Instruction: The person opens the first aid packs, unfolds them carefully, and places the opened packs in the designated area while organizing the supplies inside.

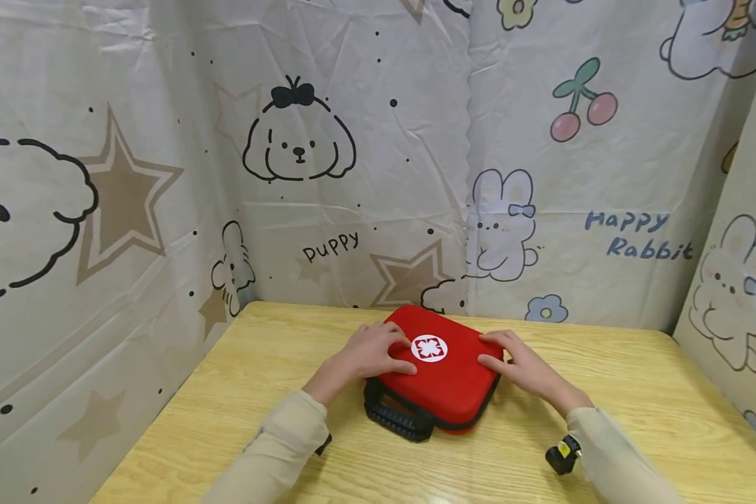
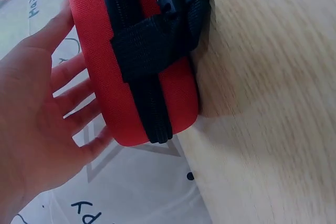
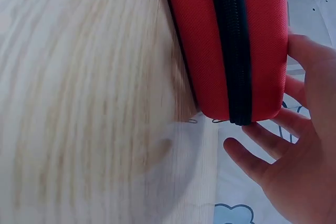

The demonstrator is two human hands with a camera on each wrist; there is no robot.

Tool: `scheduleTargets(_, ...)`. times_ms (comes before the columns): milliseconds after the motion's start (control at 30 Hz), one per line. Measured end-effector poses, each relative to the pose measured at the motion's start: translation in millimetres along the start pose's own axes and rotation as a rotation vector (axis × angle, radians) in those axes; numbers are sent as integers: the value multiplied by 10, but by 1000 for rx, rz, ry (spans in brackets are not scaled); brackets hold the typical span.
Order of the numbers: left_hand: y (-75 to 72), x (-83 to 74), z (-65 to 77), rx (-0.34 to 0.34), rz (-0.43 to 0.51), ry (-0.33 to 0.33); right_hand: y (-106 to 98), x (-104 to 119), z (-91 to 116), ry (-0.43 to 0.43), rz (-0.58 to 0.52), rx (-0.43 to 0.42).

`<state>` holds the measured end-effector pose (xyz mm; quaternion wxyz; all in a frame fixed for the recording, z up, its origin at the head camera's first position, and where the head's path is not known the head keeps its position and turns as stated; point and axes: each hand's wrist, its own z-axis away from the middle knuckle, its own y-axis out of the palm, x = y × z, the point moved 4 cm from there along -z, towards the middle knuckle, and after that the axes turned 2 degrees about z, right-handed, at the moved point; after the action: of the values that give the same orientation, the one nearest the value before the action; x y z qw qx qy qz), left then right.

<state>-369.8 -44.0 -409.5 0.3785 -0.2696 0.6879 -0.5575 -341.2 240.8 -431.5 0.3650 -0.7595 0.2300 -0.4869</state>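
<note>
A red first-aid case (image 1: 453, 385) with a white round emblem on its lid lies flat on the table, its black handle (image 1: 398, 418) towards me. My left hand (image 1: 373, 351) rests on the lid's left part, thumb and fingers loosely bent on the red surface. At the right edge, my right hand (image 1: 521, 362) touches the case with thumb and forefinger on the lid. In the left wrist view, the black zip (image 2: 149, 108) runs round the side under a black strap. The right wrist view shows the zip (image 3: 236, 51) closed, with relaxed right fingers (image 3: 268, 142) by the corner.
The case lies on a light wooden table (image 1: 239, 392). Behind it and along both sides hangs a pale cloth (image 1: 365, 210) printed with puppies, rabbits and stars. A small black wrist device (image 1: 563, 455) sits under the right sleeve.
</note>
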Motion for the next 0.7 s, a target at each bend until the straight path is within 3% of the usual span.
scheduleTargets(433, 30, 157, -45, 0, 155, 27, -1, 103, 80, 12, 46, -30)
scheduleTargets(700, -37, 220, -41, 13, 150, 12, 24, 132, 123, 56, 40, 20)
